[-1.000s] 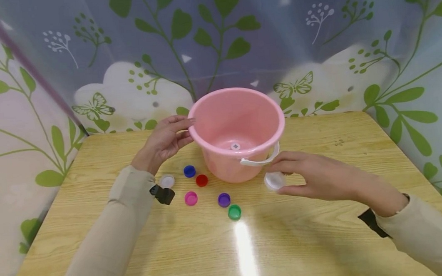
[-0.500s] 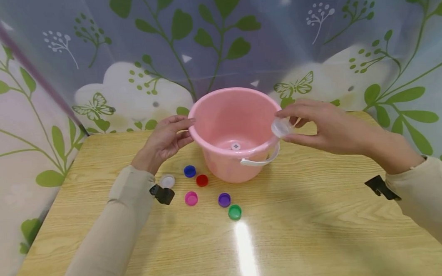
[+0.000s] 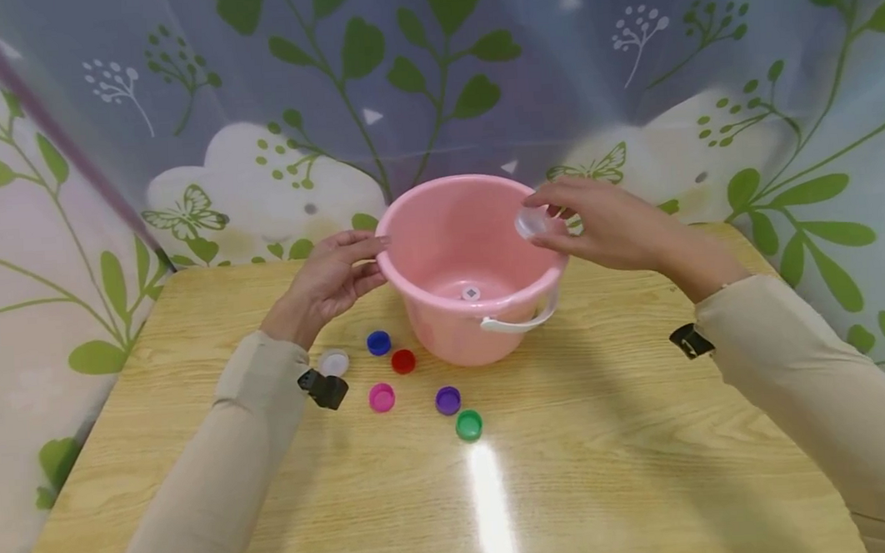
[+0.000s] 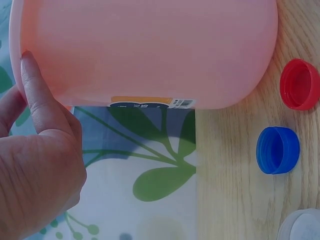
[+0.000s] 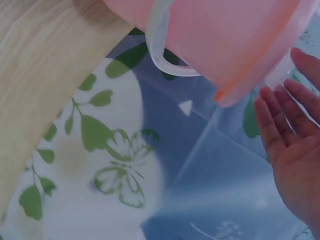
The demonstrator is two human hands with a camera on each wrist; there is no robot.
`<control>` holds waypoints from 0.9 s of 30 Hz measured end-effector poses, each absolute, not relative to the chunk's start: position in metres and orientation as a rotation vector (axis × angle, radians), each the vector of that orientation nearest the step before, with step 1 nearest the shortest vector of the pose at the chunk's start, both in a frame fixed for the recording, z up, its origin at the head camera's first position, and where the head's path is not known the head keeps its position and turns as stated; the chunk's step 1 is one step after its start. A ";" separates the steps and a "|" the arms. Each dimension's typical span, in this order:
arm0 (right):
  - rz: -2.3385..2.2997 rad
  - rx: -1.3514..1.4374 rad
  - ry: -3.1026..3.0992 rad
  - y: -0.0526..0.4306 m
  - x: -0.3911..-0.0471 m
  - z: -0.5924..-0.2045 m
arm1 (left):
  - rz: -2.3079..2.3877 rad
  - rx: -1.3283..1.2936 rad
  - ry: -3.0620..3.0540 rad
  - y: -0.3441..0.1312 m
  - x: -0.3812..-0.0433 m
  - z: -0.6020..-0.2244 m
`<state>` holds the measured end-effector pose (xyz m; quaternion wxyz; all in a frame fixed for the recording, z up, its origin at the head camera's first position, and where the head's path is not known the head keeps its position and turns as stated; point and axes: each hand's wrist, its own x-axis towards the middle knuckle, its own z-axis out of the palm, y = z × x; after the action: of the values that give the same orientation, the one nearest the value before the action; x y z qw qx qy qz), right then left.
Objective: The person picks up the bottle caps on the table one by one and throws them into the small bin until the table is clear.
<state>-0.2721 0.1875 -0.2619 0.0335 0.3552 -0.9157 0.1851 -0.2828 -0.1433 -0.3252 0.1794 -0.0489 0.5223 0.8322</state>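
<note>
A pink bucket (image 3: pixel 475 329) stands upright on the wooden table. At its left side my left hand (image 3: pixel 330 284) pinches the rim, with one finger lying along the outer wall in the left wrist view. Over the right part of the bucket's mouth, my right hand (image 3: pixel 608 222) holds a clear plastic cap (image 3: pixel 532 222) between thumb and fingers. In the right wrist view that cap (image 5: pixel 280 71) is mostly hidden behind the rim and fingers. Below my left hand lie a blue bottle cap (image 3: pixel 378 343), a red bottle cap (image 3: pixel 404 362) and a whitish cap (image 3: pixel 333 363).
Further toward the front lie a pink cap (image 3: pixel 381 397), a purple cap (image 3: pixel 448 401) and a green cap (image 3: pixel 469 425). The bucket's white handle (image 3: pixel 520 324) hangs at its front right. A leaf-printed curtain (image 3: pixel 432 85) closes off the table's back and sides.
My right hand has lifted the clear cap from the table beside the bucket, up to rim height and then left over the mouth. My left hand stays at the rim.
</note>
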 end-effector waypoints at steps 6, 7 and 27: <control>0.518 1.006 -2.902 0.177 -0.290 -0.269 | 2.359 -0.136 1.464 -0.143 -0.283 -0.326; 0.519 1.010 -2.903 0.176 -0.292 -0.270 | 2.358 -0.137 1.465 -0.143 -0.282 -0.326; 0.400 1.053 -2.915 0.169 -0.307 -0.280 | 2.353 -0.120 1.469 -0.144 -0.282 -0.326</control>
<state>-0.3073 0.1693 -0.2800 0.0082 0.3371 -0.9327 0.1279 -0.2819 -0.1443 -0.3256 0.1813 -0.0426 0.5204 0.8334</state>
